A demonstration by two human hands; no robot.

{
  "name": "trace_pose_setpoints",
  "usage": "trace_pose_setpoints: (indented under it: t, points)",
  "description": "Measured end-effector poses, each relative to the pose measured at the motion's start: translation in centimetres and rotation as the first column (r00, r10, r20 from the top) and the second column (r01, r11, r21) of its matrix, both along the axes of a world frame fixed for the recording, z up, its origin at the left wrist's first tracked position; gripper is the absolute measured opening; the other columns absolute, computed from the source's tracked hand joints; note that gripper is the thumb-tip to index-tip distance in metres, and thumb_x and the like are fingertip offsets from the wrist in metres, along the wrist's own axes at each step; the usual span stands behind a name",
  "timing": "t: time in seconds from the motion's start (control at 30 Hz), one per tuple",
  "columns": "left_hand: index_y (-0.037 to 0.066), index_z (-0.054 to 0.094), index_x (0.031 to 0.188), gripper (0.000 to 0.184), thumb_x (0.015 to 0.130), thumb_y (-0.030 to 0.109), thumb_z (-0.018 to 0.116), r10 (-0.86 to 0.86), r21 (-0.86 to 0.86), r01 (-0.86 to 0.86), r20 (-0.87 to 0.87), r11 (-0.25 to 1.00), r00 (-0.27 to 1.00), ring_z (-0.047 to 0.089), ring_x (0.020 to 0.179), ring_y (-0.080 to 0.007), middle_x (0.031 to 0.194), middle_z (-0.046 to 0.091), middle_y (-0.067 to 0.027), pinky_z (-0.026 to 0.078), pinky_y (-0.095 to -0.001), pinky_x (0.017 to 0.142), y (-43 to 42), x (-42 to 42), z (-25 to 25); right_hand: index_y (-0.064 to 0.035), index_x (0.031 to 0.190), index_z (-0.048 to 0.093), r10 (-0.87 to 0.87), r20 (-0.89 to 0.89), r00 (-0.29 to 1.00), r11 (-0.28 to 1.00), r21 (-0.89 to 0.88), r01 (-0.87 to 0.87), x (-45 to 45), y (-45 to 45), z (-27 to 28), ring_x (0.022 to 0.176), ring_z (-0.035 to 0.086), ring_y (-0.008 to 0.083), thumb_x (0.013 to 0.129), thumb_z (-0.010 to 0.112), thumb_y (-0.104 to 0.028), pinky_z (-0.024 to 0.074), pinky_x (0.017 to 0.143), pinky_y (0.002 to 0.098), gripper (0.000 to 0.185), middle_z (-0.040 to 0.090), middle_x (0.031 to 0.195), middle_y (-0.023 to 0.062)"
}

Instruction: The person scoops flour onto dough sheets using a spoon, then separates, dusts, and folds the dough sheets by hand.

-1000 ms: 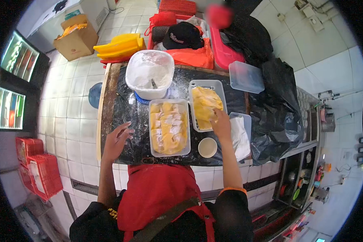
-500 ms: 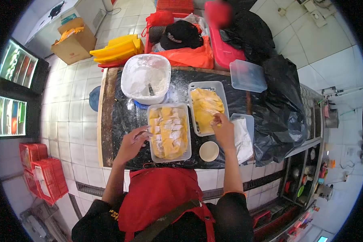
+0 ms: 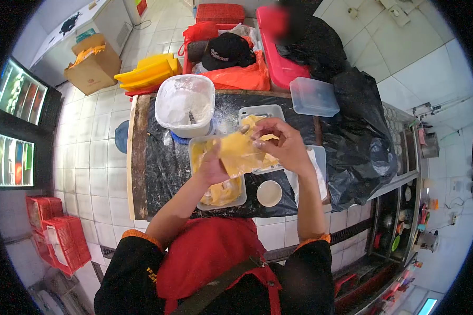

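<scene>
One yellow sheet [image 3: 240, 152]: thin and limp, raised above the left tray, stretched between both hands, lightly dusted with white.
Left hand [image 3: 211, 165]: gripping the left side of the sheet, with thumb laid along its face.
Right hand [image 3: 285, 140]: pinching the sheet near its right edge with bent fingers, above the right tray.
Left tray [image 3: 243, 197]: on the counter, partly covered by the sheet and left hand, holding folded yellow pieces [image 3: 223, 193] with white dusting.
Right tray [image 3: 270, 109]: just beside the left tray, partly hidden by the right hand, with more yellow sheets [image 3: 251, 120] inside.
Round bowl [image 3: 269, 193]: pale inside, close to the near edge, right of the left tray.
White tub [image 3: 185, 126]: beyond the left tray, full of white powder [image 3: 178, 105], with a handle [image 3: 192, 116] sticking up out of it.
Clear box [image 3: 314, 97]: near the far edge, beside black plastic [image 3: 360, 136].
Counter [image 3: 165, 178]: covered in black sheeting, streaked with powder around the tub.
Black cap [image 3: 227, 51]: past the far edge, on red bags.
</scene>
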State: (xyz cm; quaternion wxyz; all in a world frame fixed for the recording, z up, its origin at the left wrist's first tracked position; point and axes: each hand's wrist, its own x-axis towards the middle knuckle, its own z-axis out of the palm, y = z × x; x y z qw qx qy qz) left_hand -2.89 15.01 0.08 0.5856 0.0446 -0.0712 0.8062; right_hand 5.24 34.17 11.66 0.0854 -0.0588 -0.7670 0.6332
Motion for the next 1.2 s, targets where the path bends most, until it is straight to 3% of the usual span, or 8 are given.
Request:
trace_pose_setpoints:
  t: [0.07, 0.17, 0.27, 0.7, 0.8, 1.03, 1.13, 1.2]
  points:
    - [0.010, 0.035, 0.148, 0.067, 0.096, 0.048, 0.052, -0.047, -0.472, -0.100, -0.290, 0.876, 0.956, 0.048, 0.131, -0.0366, 0.145, 0.047, -0.0150, 0.035, -0.0555, 0.112, -1.1, 0.1, 1.2, -0.0049, 0.115, 0.061, -0.168, 0.079, 0.983, 0.985, 0.054, 0.164, 0.6, 1.3, -3.5, 0.098, 0.065, 0.0136, 0.083, 0.073, -0.003, 0.0546, 0.083, 0.0298, 0.034, 0.068, 0.107, 0.0057]
    - [0.011, 0.027, 0.153, 0.066, 0.098, 0.040, 0.051, -0.019, -0.513, -0.117, -0.251, 0.851, 0.968, 0.040, 0.138, -0.0370, 0.151, 0.039, -0.0146, 0.028, -0.0556, 0.116, -4.4, 1.1, 1.4, -0.0024, 0.111, 0.061, -0.387, 0.319, 0.865, 0.766, 0.634, 0.109, 2.5, 4.3, -12.5, 0.102, 0.066, 0.0261, 0.084, 0.070, -0.010, 0.0523, 0.088, 0.0363, 0.030, 0.068, 0.104, 0.0133]
    - [0.010, 0.026, 0.153, 0.064, 0.098, 0.033, 0.052, 0.072, -0.386, -0.063, 0.009, 0.920, 0.997, 0.042, 0.136, -0.0384, 0.150, 0.040, -0.0173, 0.028, -0.0545, 0.116, -7.8, 1.7, 0.2, -0.0030, 0.111, 0.060, -0.409, 0.082, 0.909, 0.604, 0.771, 0.202, 4.1, 3.0, -15.8, 0.102, 0.063, 0.0337, 0.083, 0.069, -0.014, 0.0504, 0.088, 0.0429, 0.031, 0.067, 0.104, 0.0161]
    - [0.004, 0.035, 0.146, 0.054, 0.099, 0.027, 0.048, 0.250, -0.378, -0.309, -0.196, 0.873, 0.948, 0.044, 0.134, -0.0378, 0.145, 0.045, -0.0201, 0.033, -0.0543, 0.113, -12.4, 2.7, 1.0, -0.0062, 0.118, 0.057, -0.566, 0.039, 0.824, 0.397, 0.888, 0.231, 3.9, -0.5, -16.5, 0.106, 0.059, 0.0379, 0.079, 0.073, -0.018, 0.0480, 0.090, 0.0465, 0.043, 0.058, 0.114, 0.0170]
    - [0.004, 0.037, 0.146, 0.053, 0.100, 0.030, 0.047, 0.224, -0.376, -0.283, -0.194, 0.882, 0.955, 0.045, 0.134, -0.0368, 0.144, 0.046, -0.0191, 0.033, -0.0538, 0.113, -12.8, 2.8, 1.1, -0.0060, 0.119, 0.056, -0.555, 0.108, 0.825, 0.549, 0.793, 0.265, 3.3, -0.4, -15.9, 0.107, 0.059, 0.0390, 0.079, 0.073, -0.018, 0.0481, 0.089, 0.0467, 0.045, 0.059, 0.115, 0.0201]
    - [0.001, 0.040, 0.143, 0.053, 0.097, 0.025, 0.050, 0.235, -0.334, -0.273, -0.149, 0.902, 0.960, 0.048, 0.131, -0.0367, 0.142, 0.049, -0.0198, 0.035, -0.0526, 0.113, -12.7, 3.0, 1.5, -0.0057, 0.117, 0.057, -0.569, 0.203, 0.797, 0.578, 0.788, 0.212, 2.7, -0.8, -16.4, 0.100, 0.063, 0.0368, 0.075, 0.074, -0.013, 0.0493, 0.086, 0.0451, 0.046, 0.065, 0.105, 0.0184]
    - [0.000, 0.042, 0.140, 0.052, 0.094, 0.020, 0.053, 0.227, -0.361, -0.263, -0.139, 0.895, 0.964, 0.050, 0.129, -0.0375, 0.140, 0.051, -0.0200, 0.036, -0.0527, 0.111, -12.6, 3.1, 0.1, -0.0060, 0.116, 0.058, -0.516, 0.065, 0.854, 0.519, 0.817, 0.251, 2.9, -0.8, -16.7, 0.095, 0.064, 0.0356, 0.074, 0.074, -0.011, 0.0498, 0.085, 0.0441, 0.045, 0.066, 0.098, 0.0163]
    - [0.000, 0.043, 0.139, 0.051, 0.093, 0.018, 0.054, 0.221, -0.395, -0.263, -0.149, 0.880, 0.964, 0.051, 0.128, -0.0379, 0.139, 0.052, -0.0201, 0.037, -0.0528, 0.111, -12.5, 3.0, -0.8, -0.0056, 0.114, 0.059, -0.486, 0.182, 0.855, 0.689, 0.682, 0.246, 2.8, -0.6, -16.8, 0.095, 0.064, 0.0350, 0.074, 0.074, -0.010, 0.0501, 0.084, 0.0432, 0.043, 0.066, 0.099, 0.0161]
